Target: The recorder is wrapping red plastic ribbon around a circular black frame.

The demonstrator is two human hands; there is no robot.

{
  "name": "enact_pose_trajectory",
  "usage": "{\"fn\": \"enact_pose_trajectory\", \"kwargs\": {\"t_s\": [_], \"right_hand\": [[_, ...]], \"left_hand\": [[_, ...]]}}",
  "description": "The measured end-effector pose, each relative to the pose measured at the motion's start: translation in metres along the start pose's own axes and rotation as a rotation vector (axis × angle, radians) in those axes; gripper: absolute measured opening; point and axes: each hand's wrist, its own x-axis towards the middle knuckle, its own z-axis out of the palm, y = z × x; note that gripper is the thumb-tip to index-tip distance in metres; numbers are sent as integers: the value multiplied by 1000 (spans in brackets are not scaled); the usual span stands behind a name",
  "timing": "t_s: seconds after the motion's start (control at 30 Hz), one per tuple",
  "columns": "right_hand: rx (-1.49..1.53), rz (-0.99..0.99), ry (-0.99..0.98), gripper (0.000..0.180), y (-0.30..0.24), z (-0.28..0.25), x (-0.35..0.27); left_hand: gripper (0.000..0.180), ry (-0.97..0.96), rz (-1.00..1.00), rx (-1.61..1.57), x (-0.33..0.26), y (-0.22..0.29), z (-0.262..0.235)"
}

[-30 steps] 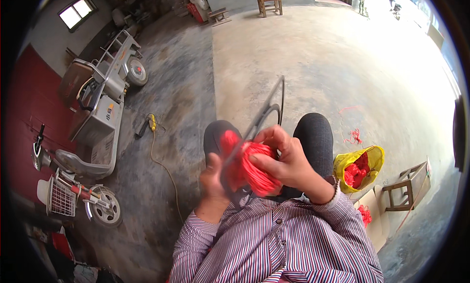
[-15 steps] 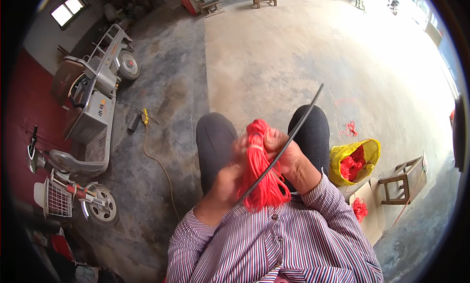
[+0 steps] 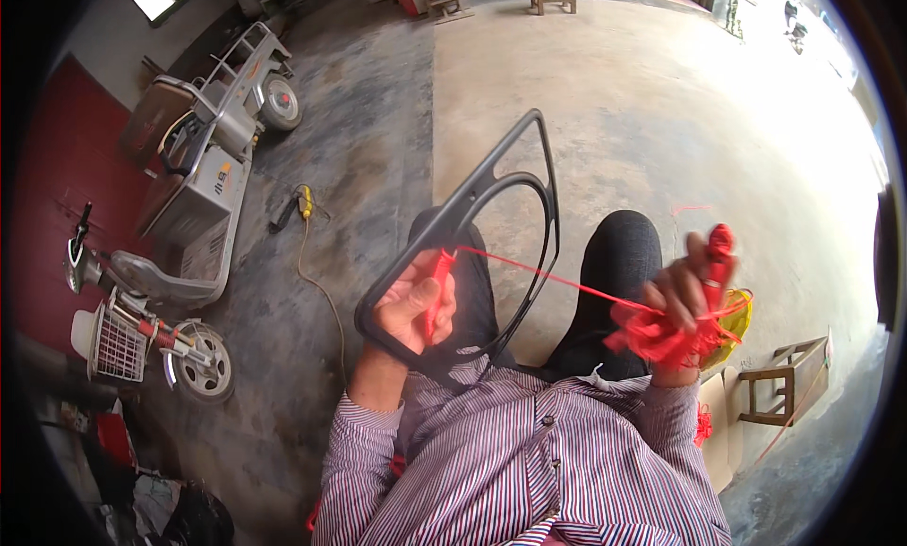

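My left hand point(image 3: 419, 303) is closed around a short thick length of red cord point(image 3: 439, 280), thumb in front, within the lower opening of a flat black frame point(image 3: 461, 212). The frame is tilted over my lap, has a large rounded opening in its middle, and rests against this hand. From there a thin red strand point(image 3: 576, 285) stretches right to my right hand point(image 3: 684, 291). Smeared by motion, that hand grips a loose bundle of red cord point(image 3: 661, 336), whose tightly wrapped end point(image 3: 721, 242) sticks up past the fingers.
A yellow bag point(image 3: 740, 324) stands partly hidden behind my right hand, beside a small wooden stool point(image 3: 782, 383). More red cord point(image 3: 704, 423) lies near my right sleeve. On the left are a cargo tricycle point(image 3: 203, 168) and a cable point(image 3: 310, 300) on the floor.
My hands have moved apart, the right one going right with the red bundle. The black frame, seen edge-on before, has turned to show its openings. A strand now stretches between my hands.
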Motion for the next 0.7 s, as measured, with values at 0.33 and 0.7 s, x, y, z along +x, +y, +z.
{"fn": "enact_pose_trajectory", "kwargs": {"t_s": [0.33,0.7], "right_hand": [[-217,31,497,39,-16,2,-5],[-1120,542,-61,54,72,52,41]], "left_hand": [[50,50,95,65,-9,12,-2],[64,-256,-107,-357,9,-22,14]]}}
